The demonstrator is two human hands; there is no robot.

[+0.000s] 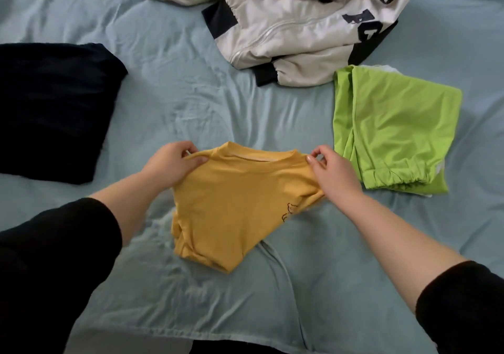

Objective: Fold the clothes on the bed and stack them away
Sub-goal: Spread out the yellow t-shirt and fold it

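Note:
A yellow T-shirt point(234, 206) with a small dark print lies partly folded in the middle of the bed, its collar edge lifted. My left hand point(170, 164) pinches the shirt's left shoulder. At the right shoulder, my right hand point(334, 172) pinches the fabric between thumb and fingers. A folded lime-green garment point(395, 127) lies flat to the right of the shirt. Beyond it, a white and navy zip jacket point(294, 26) lies crumpled at the top. A folded black garment point(51, 108) rests at the left.
The bed is covered with a wrinkled light blue sheet point(191, 86). Its near edge point(191, 340) runs along the bottom of the view. Bare sheet shows between the yellow shirt and the jacket.

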